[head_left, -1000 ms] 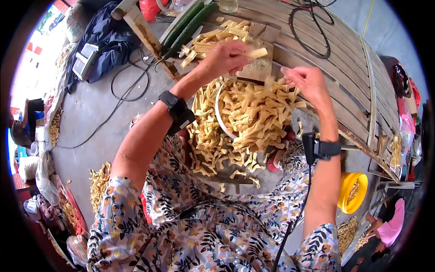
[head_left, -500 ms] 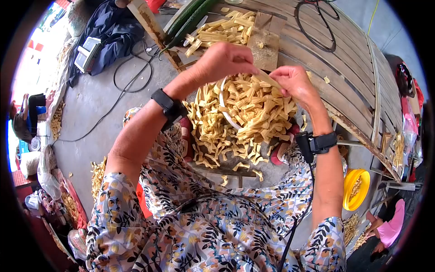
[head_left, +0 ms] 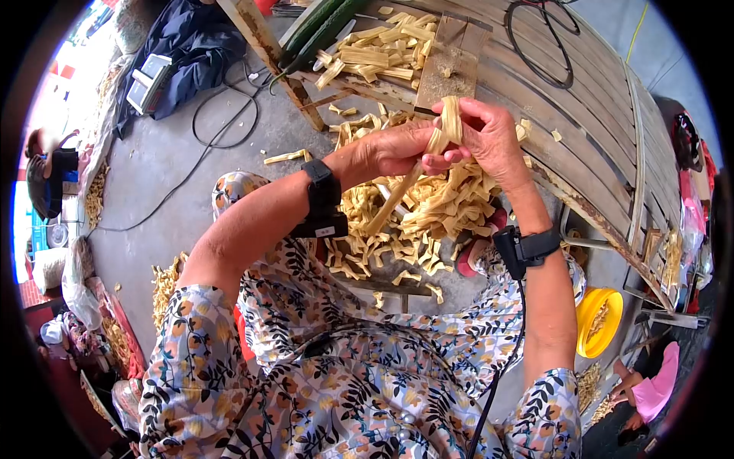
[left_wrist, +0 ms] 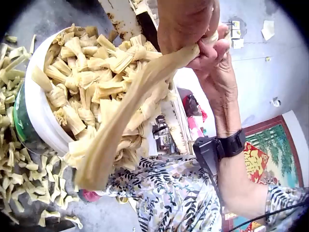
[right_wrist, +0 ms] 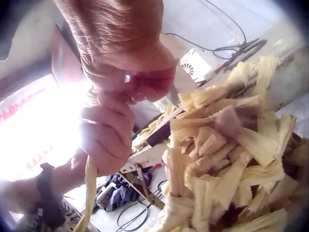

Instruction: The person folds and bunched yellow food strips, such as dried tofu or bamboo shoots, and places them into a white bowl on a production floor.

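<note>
Over a heaped bucket, both hands work on one long, flat, pale yellow tofu-skin strip (head_left: 451,121). My left hand (head_left: 397,149) pinches it, and a long tail of the strip (left_wrist: 120,116) hangs down toward the lap side. At the upper end, my right hand (head_left: 493,141) grips the strip, which bends over in a loop between the two hands. The fingers meet closely, hiding part of the strip. Below them, many knotted tofu-skin pieces (left_wrist: 87,92) fill the bucket, whose white rim (left_wrist: 36,92) shows in the left wrist view.
Unknotted strips (head_left: 382,53) lie on the slatted bench (head_left: 581,99) beside a wooden board (head_left: 459,65) and green cucumbers (head_left: 321,34). Loose knots (head_left: 367,256) cover the floor round the bucket. A yellow bucket (head_left: 599,323) stands at the right; a black cable (head_left: 218,141) crosses the floor.
The left hand came down from the bench side with a strip. Both hands have drawn together, and the strip now loops between them with its tail hanging.
</note>
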`<state>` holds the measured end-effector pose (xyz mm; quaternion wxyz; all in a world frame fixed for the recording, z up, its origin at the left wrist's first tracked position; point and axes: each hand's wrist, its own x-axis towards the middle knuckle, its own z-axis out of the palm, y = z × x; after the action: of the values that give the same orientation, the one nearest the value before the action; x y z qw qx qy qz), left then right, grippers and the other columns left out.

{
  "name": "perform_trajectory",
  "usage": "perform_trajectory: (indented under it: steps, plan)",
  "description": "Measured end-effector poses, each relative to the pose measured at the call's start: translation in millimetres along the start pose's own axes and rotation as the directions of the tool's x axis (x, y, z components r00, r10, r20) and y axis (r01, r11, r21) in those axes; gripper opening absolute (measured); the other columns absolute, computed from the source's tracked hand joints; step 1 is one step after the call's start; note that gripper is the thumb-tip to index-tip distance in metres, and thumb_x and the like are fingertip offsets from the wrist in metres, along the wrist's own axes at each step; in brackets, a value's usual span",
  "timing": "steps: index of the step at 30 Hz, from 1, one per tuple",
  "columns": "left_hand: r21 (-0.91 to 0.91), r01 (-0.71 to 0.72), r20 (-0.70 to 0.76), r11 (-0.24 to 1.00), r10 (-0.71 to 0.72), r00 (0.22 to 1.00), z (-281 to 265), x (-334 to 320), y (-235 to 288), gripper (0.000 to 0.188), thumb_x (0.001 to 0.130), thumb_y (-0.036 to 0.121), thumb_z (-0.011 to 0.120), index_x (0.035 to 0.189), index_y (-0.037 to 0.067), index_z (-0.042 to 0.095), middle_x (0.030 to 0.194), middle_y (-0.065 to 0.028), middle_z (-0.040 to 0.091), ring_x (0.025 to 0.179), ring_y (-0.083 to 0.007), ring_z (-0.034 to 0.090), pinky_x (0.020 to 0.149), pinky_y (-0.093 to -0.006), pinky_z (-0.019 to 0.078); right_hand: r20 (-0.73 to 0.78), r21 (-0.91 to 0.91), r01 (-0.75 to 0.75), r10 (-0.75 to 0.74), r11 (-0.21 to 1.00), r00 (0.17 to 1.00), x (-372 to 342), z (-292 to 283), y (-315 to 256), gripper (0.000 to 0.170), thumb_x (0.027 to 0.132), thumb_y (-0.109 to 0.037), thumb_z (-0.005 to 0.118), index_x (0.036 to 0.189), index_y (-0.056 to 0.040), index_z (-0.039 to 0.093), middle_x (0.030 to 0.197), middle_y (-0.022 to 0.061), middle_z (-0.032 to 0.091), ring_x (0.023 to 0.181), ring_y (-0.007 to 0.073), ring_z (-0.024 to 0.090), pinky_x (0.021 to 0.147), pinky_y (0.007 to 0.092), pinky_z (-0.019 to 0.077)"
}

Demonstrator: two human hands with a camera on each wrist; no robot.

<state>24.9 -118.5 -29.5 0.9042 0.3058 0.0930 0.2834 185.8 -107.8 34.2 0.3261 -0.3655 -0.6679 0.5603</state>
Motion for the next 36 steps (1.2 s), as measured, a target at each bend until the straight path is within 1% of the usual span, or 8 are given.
perform_trajectory:
  steps: [4, 8, 11, 14, 20, 24, 29, 36]
  plan:
    - [0.075, -0.100, -0.294, 0.992, 0.117, 0.948, 7, 6, 2, 0.024, 0.088, 0.022, 0.051, 0.094, -0.001, 0.053, 0.074, -0.0031, 0.054, 0.050, -0.0031, 0.043, 0.044, -0.0153, 0.0367, -0.157, -0.351, 0.217, -0.286, 0.911, 0.945, 3, -4, 24, 0.026, 0.077, -0.019, 0.067, 0.098, -0.0033, 0.063, 0.073, -0.0016, 0.056, 0.066, 0.0061, 0.053, 0.050, 0.0228, 0.0431]
    - [0.546, -0.087, -0.584, 0.833, 0.454, 0.673, 27, 6, 15, 0.016, 0.089, 0.011, 0.048, 0.093, -0.002, 0.056, 0.071, -0.0039, 0.057, 0.049, -0.0062, 0.048, 0.044, -0.0177, 0.0404, -0.260, -0.783, 0.083, -0.445, 0.616, 0.857, -1, 1, 14, 0.023, 0.075, -0.015, 0.067, 0.095, -0.0040, 0.064, 0.070, 0.0018, 0.058, 0.064, 0.0054, 0.053, 0.053, 0.0255, 0.0437]
    - [0.849, -0.010, -0.412, 0.528, 0.674, 0.613, 26, 1, 19, 0.015, 0.088, 0.008, 0.050, 0.086, -0.004, 0.059, 0.066, -0.0047, 0.059, 0.052, -0.0071, 0.054, 0.047, -0.0187, 0.0445, -0.228, -0.295, -0.001, -0.069, 0.955, 0.971, 5, 0, 15, 0.018, 0.076, -0.013, 0.066, 0.091, -0.0031, 0.065, 0.067, 0.0014, 0.061, 0.059, 0.0040, 0.050, 0.052, 0.0230, 0.0419]
    - [0.913, -0.023, -0.288, 0.407, 0.686, 0.668, 24, -2, 21, 0.019, 0.087, 0.012, 0.052, 0.084, -0.006, 0.057, 0.067, -0.0051, 0.059, 0.054, -0.0080, 0.056, 0.047, -0.0198, 0.0448, -0.132, -0.037, -0.166, 0.160, 0.985, 0.978, 9, -3, 13, 0.014, 0.076, -0.010, 0.064, 0.087, -0.0028, 0.066, 0.063, 0.0005, 0.061, 0.054, 0.0037, 0.047, 0.051, 0.0212, 0.0403]
    - [0.938, 0.091, -0.293, 0.334, 0.626, 0.722, 37, -4, 21, 0.028, 0.086, 0.022, 0.055, 0.089, -0.006, 0.051, 0.067, -0.0074, 0.058, 0.055, -0.0111, 0.058, 0.048, -0.0221, 0.0454, -0.186, -0.292, -0.135, 0.082, 0.947, 0.979, 9, 0, 17, 0.010, 0.077, -0.008, 0.062, 0.079, 0.0011, 0.066, 0.063, -0.0025, 0.059, 0.054, 0.0026, 0.046, 0.048, 0.0201, 0.0382]
    - [0.875, 0.197, -0.440, 0.441, 0.561, 0.701, 33, -1, 25, 0.028, 0.088, 0.024, 0.051, 0.095, -0.004, 0.049, 0.070, -0.0073, 0.057, 0.053, -0.0097, 0.055, 0.048, -0.0209, 0.0436, -0.333, -0.267, 0.055, -0.146, 0.962, 0.932, 4, 12, 22, 0.010, 0.077, -0.008, 0.062, 0.073, 0.0007, 0.065, 0.062, -0.0039, 0.057, 0.052, 0.0014, 0.044, 0.045, 0.0185, 0.0349]
    - [0.448, -0.194, -0.502, 0.873, 0.426, 0.753, 32, 7, 19, 0.025, 0.088, 0.025, 0.051, 0.096, 0.001, 0.055, 0.059, 0.0078, 0.033, 0.049, -0.0027, 0.028, 0.043, -0.0178, 0.0219, -0.513, 0.154, 0.074, 0.015, 0.985, 0.859, 10, -12, 4, 0.007, 0.074, -0.006, 0.066, 0.075, 0.0007, 0.064, 0.059, -0.0038, 0.053, 0.049, 0.0020, 0.041, 0.043, 0.0168, 0.0294]
    - [0.608, -0.046, -0.415, 0.793, 0.367, 0.833, 27, -1, 23, 0.025, 0.091, 0.022, 0.048, 0.094, -0.001, 0.057, 0.056, 0.0079, 0.029, 0.047, -0.0026, 0.025, 0.043, -0.0186, 0.0214, -0.544, 0.324, 0.056, 0.138, 0.944, 0.828, 10, -27, 9, 0.010, 0.071, -0.008, 0.069, 0.074, 0.0001, 0.064, 0.055, -0.0051, 0.047, 0.047, 0.0017, 0.036, 0.042, 0.0166, 0.0251]
